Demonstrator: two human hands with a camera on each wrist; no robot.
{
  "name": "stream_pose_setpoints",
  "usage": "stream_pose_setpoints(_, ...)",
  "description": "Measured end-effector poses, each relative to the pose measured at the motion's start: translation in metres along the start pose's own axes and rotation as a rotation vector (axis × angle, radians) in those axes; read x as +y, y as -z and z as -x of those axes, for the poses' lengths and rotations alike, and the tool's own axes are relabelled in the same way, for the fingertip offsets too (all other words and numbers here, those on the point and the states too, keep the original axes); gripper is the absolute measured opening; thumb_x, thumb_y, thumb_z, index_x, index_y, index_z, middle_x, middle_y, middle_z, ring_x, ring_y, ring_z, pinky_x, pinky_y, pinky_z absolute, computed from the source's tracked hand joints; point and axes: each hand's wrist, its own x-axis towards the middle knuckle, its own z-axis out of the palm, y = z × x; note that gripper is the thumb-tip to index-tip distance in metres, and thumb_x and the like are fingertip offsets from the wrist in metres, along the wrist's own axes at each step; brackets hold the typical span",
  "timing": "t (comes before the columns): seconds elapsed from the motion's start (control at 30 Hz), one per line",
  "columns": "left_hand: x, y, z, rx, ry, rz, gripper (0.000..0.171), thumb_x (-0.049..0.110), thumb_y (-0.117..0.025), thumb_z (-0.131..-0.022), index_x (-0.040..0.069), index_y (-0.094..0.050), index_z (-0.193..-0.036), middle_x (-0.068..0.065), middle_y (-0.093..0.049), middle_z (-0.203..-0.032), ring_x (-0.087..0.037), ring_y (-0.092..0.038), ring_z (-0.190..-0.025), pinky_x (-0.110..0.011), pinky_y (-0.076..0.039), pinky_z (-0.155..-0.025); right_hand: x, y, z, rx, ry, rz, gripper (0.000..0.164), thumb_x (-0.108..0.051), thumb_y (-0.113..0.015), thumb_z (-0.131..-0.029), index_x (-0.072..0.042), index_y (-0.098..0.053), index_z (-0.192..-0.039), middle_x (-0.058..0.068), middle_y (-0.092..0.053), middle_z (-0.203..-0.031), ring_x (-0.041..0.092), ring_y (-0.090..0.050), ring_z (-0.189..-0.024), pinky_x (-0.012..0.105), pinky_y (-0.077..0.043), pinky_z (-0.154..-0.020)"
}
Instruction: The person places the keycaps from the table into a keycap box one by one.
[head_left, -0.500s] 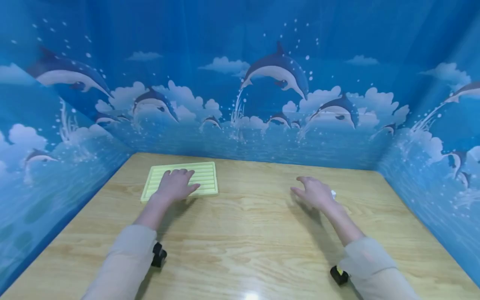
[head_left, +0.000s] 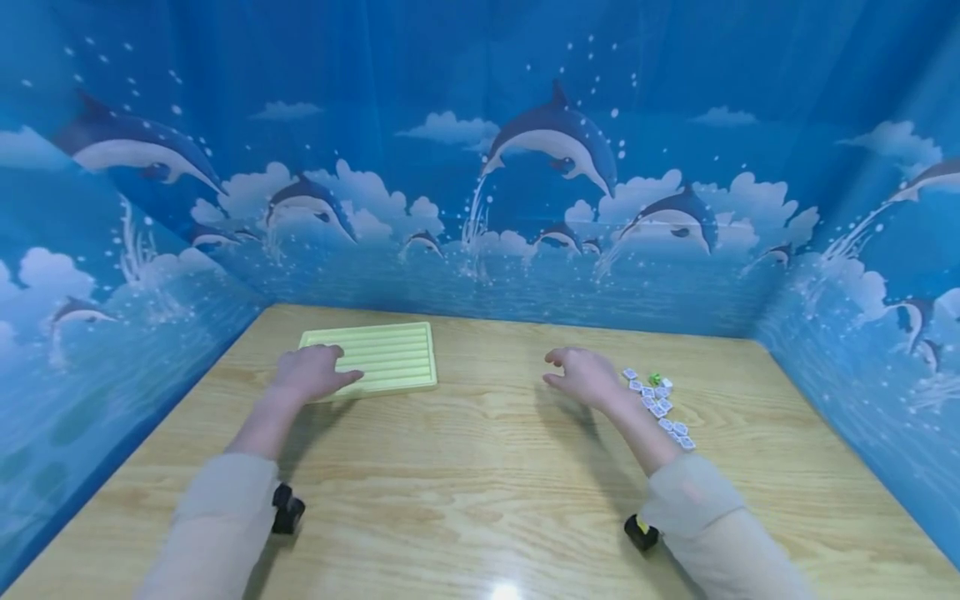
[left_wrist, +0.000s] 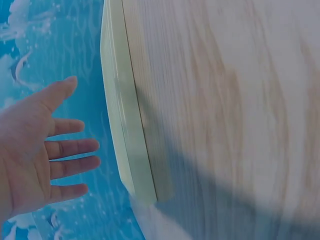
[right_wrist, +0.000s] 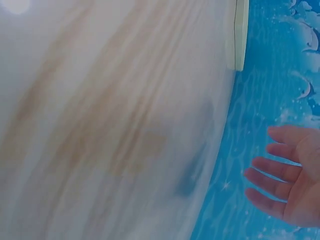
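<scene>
In the head view a pale green ridged tray (head_left: 390, 358) lies at the back left of the table. My left hand (head_left: 311, 372) hovers over the tray's left part, hiding its near left corner; the left wrist view shows that hand (left_wrist: 30, 150) with fingers spread and nothing in them. To the right, my right hand (head_left: 585, 377) is held above the wood, fingers loosely bent and holding nothing, as the right wrist view of the hand (right_wrist: 295, 175) also shows. Several small white tiles with blue-grey markings (head_left: 657, 408) lie scattered beside the right wrist, along with a small green piece (head_left: 655, 379).
The wooden table (head_left: 480, 467) meets a blue curtain (head_left: 480, 275) printed with dolphins at its back and both sides. Each wrist carries a small black device, one on the left (head_left: 287, 508) and one on the right (head_left: 641, 532).
Both hands have moved left, the left one toward the tray's left edge. The small tiles and the green piece, mostly hidden by the right hand and forearm before, now show.
</scene>
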Motion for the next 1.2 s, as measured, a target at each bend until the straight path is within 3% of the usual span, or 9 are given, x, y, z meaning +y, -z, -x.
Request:
stream_pose_setpoints(0.3,-0.025,0.004,0.012,-0.098,0.034,0.036,0.072,0.049,-0.053,-0.088,-0.009,-0.044,-0.13,-0.033,-0.046,-0.126,-0.05,-0.045,-0.11,-0.06,-0.041,-0.083,-0.032,-0.006,-0.026,-0.031,0.219,-0.059,0.035,-0.023,-0.063,-0.089,-0.005,-0.061,-0.118,0.01,-0.062,-0.116,0.023,-0.062,-0.095,0.037,-0.051,-0.079)
stream_pose_setpoints(0.6,-0.039,0.001,0.022,-0.15,0.03,0.108,0.073,0.041,-0.061,-0.084,-0.01,-0.041,-0.131,-0.04,-0.03,-0.133,-0.055,-0.031,-0.119,-0.067,-0.028,-0.093,-0.073,-0.014,-0.051,-0.109,0.317,-0.027,0.033,-0.02,-0.061,-0.09,-0.006,-0.061,-0.12,0.009,-0.059,-0.12,0.024,-0.055,-0.11,0.039,-0.046,-0.089)
stream_pose_setpoints(0.83,-0.04,-0.006,0.022,-0.119,-0.041,0.127,0.058,0.027,-0.062,-0.084,-0.01,-0.047,-0.126,-0.036,-0.042,-0.127,-0.051,-0.039,-0.116,-0.06,-0.034,-0.093,-0.095,-0.025,-0.066,-0.147,0.349,-0.013,0.032,-0.018,-0.059,-0.091,-0.005,-0.06,-0.121,0.01,-0.058,-0.122,0.025,-0.052,-0.115,0.038,-0.042,-0.095)
stream_pose_setpoints(1.03,-0.04,-0.011,0.021,-0.133,-0.044,0.124,0.05,0.022,-0.061,-0.084,-0.009,-0.051,-0.123,-0.032,-0.048,-0.124,-0.049,-0.044,-0.113,-0.058,-0.037,-0.091,-0.115,-0.038,-0.075,-0.169,0.402,-0.027,0.031,-0.011,-0.056,-0.091,-0.003,-0.06,-0.12,0.012,-0.058,-0.122,0.026,-0.051,-0.115,0.036,-0.039,-0.098)
stream_pose_setpoints(1.2,-0.041,-0.012,0.023,-0.119,-0.065,0.097,0.044,0.018,-0.059,-0.085,-0.009,-0.053,-0.119,-0.032,-0.051,-0.118,-0.048,-0.047,-0.109,-0.057,-0.039,-0.089,-0.129,-0.05,-0.081,-0.185,0.426,0.058,0.032,-0.011,-0.056,-0.089,-0.006,-0.06,-0.12,0.009,-0.058,-0.12,0.022,-0.052,-0.113,0.033,-0.041,-0.096)
